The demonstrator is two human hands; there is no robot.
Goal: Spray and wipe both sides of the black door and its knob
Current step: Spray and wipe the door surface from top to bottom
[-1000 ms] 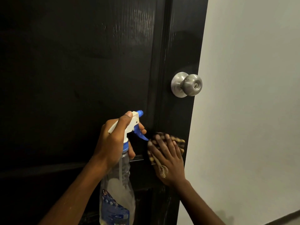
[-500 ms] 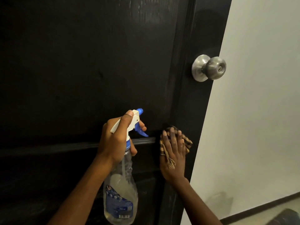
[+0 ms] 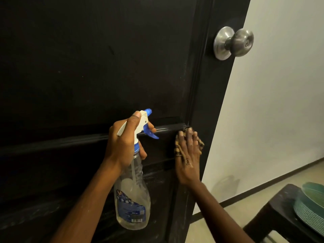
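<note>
The black door fills the left and middle of the head view, with its silver knob at the upper right near the door's edge. My left hand grips the neck of a clear spray bottle with a white and blue trigger head, nozzle toward the door. My right hand lies with straight fingers on a brown patterned cloth and presses it against the door's right stile, just below the horizontal rail.
A pale wall stands to the right of the door's edge, with a dark skirting along the floor. At the lower right a dark stool carries a stack of green plates.
My view has dropped and shifted left, so the knob now sits higher and further right. My right hand with the cloth has slid down the stile. The stool and plates have come into view.
</note>
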